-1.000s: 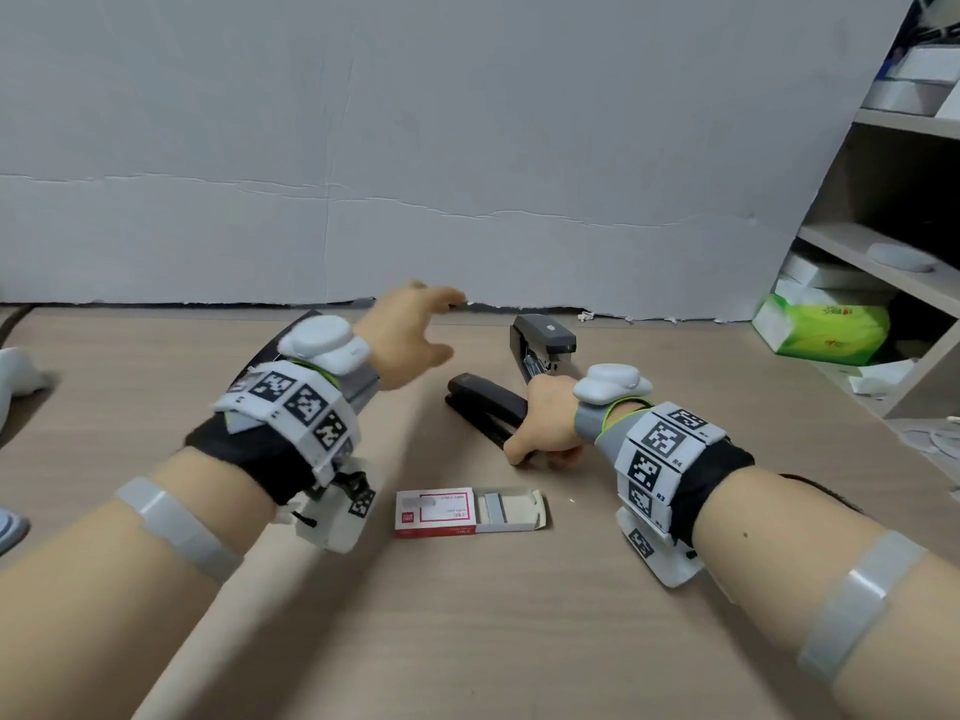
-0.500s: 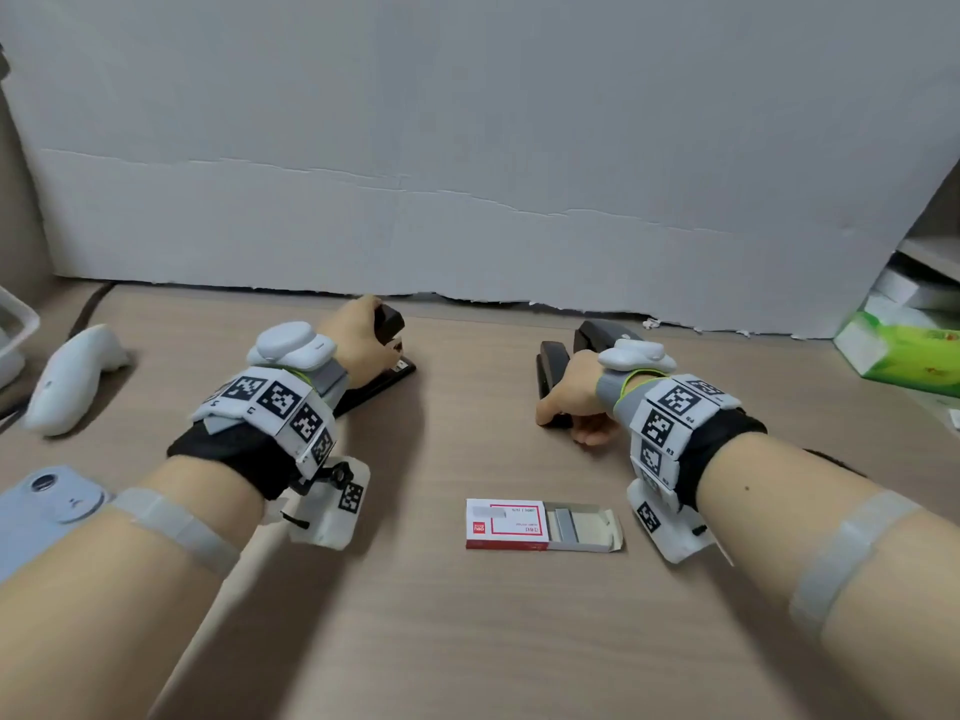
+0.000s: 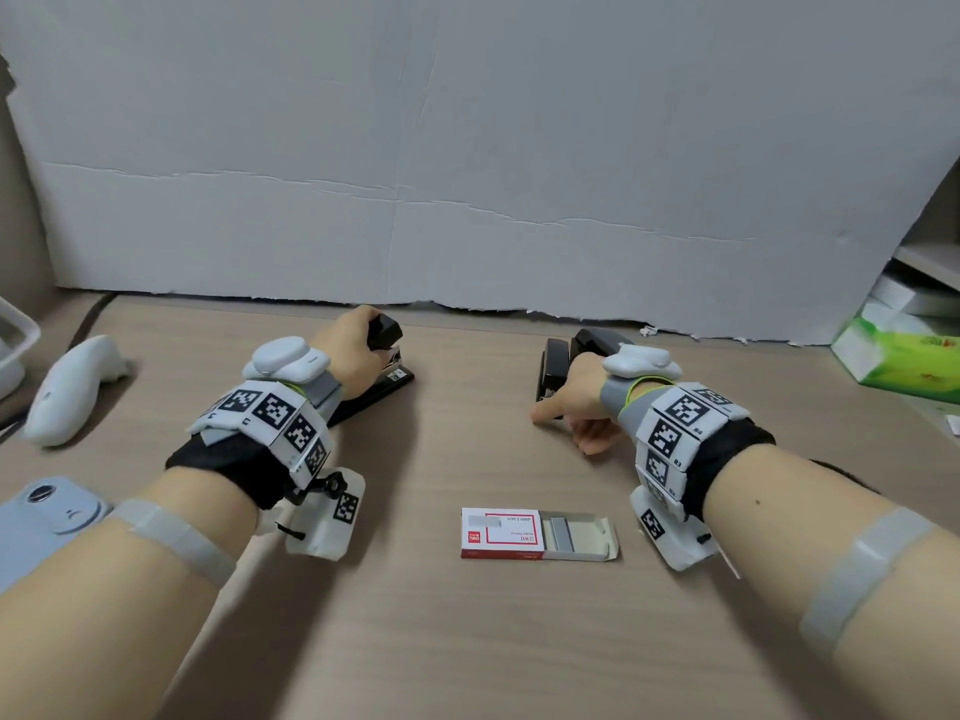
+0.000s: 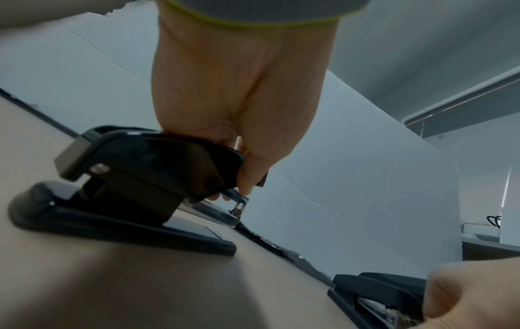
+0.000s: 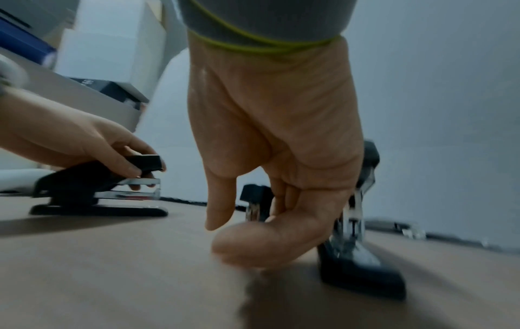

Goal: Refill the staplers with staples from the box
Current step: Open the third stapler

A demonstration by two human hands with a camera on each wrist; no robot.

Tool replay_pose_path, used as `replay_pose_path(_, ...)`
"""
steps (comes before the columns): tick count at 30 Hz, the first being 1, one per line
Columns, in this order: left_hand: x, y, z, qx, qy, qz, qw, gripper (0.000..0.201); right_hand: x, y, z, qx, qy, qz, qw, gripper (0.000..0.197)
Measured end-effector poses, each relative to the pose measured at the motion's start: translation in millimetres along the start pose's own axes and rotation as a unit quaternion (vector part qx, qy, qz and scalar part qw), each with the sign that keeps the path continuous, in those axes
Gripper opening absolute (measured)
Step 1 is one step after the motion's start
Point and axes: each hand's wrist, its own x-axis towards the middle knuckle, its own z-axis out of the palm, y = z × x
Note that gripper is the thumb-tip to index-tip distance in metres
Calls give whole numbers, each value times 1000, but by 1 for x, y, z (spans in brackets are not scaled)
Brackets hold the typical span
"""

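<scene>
Left stapler (image 3: 382,379): left of and beyond the staple box (image 3: 537,534), long axis running diagonally, nose toward the far right.
Left hand (image 3: 348,356): fingers curled round its black top cover.
Right stapler (image 3: 558,374): right of and beyond the box, hinged open, mostly hidden behind the hand.
Right hand (image 3: 576,402): fingers curled on it; exact grip unclear.
Box: tray slid out rightward, staples showing.
Surroundings: white controller (image 3: 72,389) far left of the box; green packet (image 3: 904,356) far right.

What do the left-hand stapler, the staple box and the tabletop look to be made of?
Left stapler: glossy black top, probably plastic, going by its soft sheen; the magazine underneath glints like bright metal.
Staple box: thin printed card, with a folded, creased tray flap.
Table: matte wood-grain surface, likely laminate; solid wood cannot be ruled out.
</scene>
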Motion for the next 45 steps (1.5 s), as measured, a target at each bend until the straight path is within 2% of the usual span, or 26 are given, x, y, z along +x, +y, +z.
replay_pose_path(3,-2,3,-7,-7,-37,8,999,39,-20,3,-5,-26,7,-37,999,37)
replay_pose_path(6,-10,21,-12,-11,-94,64,993,34,-38,9,-8,-30,-9,-94,995,31)
replay_pose_path(10,-34,68,-12,0,-201,182,963,37,-51,23,-5,-58,-3,-145,988,47)
replay_pose_path(13,-51,100,1,12,-272,236,933,41,-60,33,-1,-69,-21,-179,981,58)
replay_pose_path(16,-63,128,19,23,-292,283,914,43,-70,47,-2,-126,12,-194,973,50)
replay_pose_path(19,-69,148,35,48,-291,306,905,45,-70,69,-5,-151,50,-180,971,41)
replay_pose_path(27,-77,161,58,43,-313,298,901,46,-60,99,-1,-135,65,-176,973,43)
replay_pose_path(34,-79,154,57,38,-300,272,914,54,-54,113,-6,-27,10,-186,982,28)
replay_pose_path(36,-78,148,51,29,-301,248,921,50,-55,117,-7,-3,-10,-183,983,27)
replay_pose_path(40,-69,119,37,-42,-287,178,940,30,-64,126,-19,88,-36,-182,979,38)
replay_pose_path(43,-64,92,34,-94,-296,108,944,22,-77,120,-33,163,-10,-228,960,46)
replay_pose_path(45,-65,80,38,-128,-323,69,935,22,-82,110,-39,162,19,-265,950,45)
